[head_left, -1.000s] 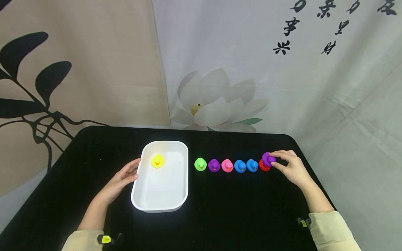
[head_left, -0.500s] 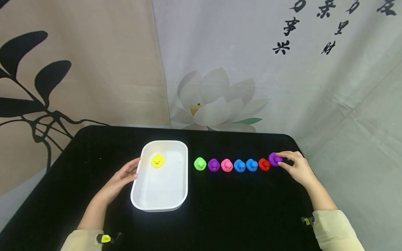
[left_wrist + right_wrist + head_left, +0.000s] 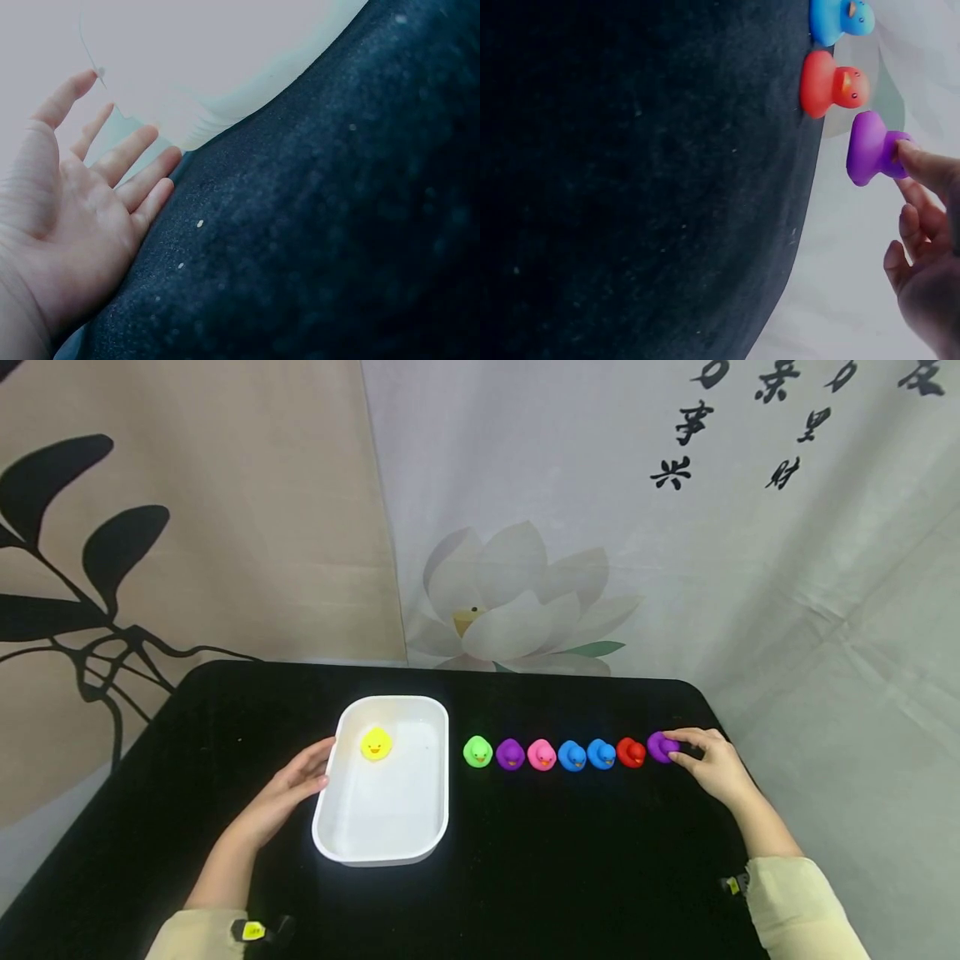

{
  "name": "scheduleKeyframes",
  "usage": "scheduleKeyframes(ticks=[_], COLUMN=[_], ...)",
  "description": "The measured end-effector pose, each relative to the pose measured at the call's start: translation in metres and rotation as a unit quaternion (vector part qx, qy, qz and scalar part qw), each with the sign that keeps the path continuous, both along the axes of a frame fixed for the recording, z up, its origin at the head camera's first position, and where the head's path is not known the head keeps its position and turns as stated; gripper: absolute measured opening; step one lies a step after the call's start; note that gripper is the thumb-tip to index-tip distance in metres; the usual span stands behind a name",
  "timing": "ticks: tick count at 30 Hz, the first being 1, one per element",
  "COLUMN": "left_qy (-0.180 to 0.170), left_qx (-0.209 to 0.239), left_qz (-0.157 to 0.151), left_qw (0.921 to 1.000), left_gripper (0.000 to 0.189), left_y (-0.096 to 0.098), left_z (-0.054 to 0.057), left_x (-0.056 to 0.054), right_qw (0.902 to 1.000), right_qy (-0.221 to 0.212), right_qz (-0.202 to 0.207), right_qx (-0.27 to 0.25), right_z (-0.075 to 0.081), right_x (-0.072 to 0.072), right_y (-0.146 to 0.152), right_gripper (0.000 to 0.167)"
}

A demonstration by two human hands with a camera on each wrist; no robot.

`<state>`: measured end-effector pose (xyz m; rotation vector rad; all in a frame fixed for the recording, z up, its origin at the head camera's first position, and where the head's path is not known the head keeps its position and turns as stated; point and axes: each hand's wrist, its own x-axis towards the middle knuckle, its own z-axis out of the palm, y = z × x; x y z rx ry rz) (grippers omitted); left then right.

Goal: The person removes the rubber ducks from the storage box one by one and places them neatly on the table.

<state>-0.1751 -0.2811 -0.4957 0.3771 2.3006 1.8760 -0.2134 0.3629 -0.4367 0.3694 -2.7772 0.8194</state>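
My right hand [image 3: 712,767] pinches a purple rubber duck [image 3: 662,747] by its head, between thumb and fingers, at the right end of a row of ducks. In the right wrist view this purple duck [image 3: 868,150] appears a little above the table, beside a red duck [image 3: 829,85]. My left hand [image 3: 279,795] touches the left side of a white tray [image 3: 382,827] with its fingers extended; in the left wrist view its palm [image 3: 82,214] faces the tray wall. A yellow duck [image 3: 376,744] sits inside the tray, towards the back left.
Leftward from the red duck, the row holds two blue ducks [image 3: 572,757], a pink duck [image 3: 542,755], another purple duck [image 3: 511,755] and a green duck [image 3: 477,752]. The black table [image 3: 555,868] ends at a printed curtain [image 3: 525,460] behind.
My right hand has carried the purple duck rightward, from in front of the red duck to its right side, then slightly lower. The left hand and tray have stayed put.
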Motion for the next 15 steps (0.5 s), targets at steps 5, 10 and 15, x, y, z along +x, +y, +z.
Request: scheduleKeyframes(ticks=[5, 10, 15], left_qy=[-0.008, -0.005, -0.006], left_qx=[0.001, 0.002, 0.002], left_qz=[0.003, 0.001, -0.002], left_qw=[1.0000, 1.0000, 1.0000], left_gripper=[0.058, 0.058, 0.059], left_y=[0.000, 0.000, 0.001], left_z=[0.000, 0.000, 0.001], left_x=[0.000, 0.000, 0.000], right_qw=[0.9997, 0.9988, 0.9981], right_qy=[-0.023, -0.047, -0.060], right_qz=[-0.004, -0.007, -0.012], right_qx=[0.004, 0.007, 0.009], right_z=[-0.006, -0.009, -0.013], right_x=[-0.003, -0.004, -0.007], right_y=[0.004, 0.006, 0.006], right_gripper=[0.027, 0.028, 0.027])
